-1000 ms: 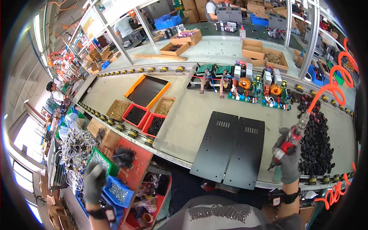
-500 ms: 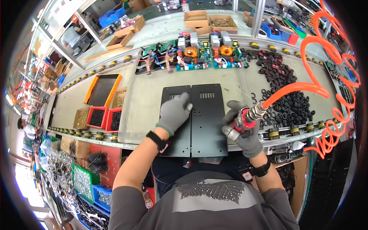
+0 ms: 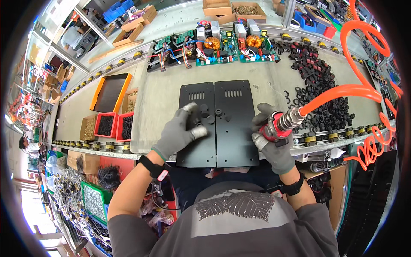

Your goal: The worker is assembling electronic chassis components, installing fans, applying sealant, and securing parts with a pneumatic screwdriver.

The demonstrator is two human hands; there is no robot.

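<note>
Two black metal plates [image 3: 233, 124] lie side by side on the grey bench in front of me. My left hand [image 3: 182, 130], in a grey glove, rests on the left plate with several small black round parts under and beside its fingers. My right hand [image 3: 272, 137], also gloved, grips a red pneumatic screwdriver [image 3: 278, 126] at the right plate's right edge. An orange coiled air hose [image 3: 342, 90] runs from the tool up to the right.
A heap of black ring parts [image 3: 319, 92] lies right of the plates. Green circuit boards [image 3: 218, 45] sit behind them. Red bins of small parts [image 3: 113, 126] and a black orange-rimmed tray [image 3: 109, 92] stand at left. Cardboard boxes sit at the back.
My view has settled over the two plates. My left hand came from the bins at lower left onto the left plate and now spreads small parts; the right hand lowered the screwdriver beside the plates.
</note>
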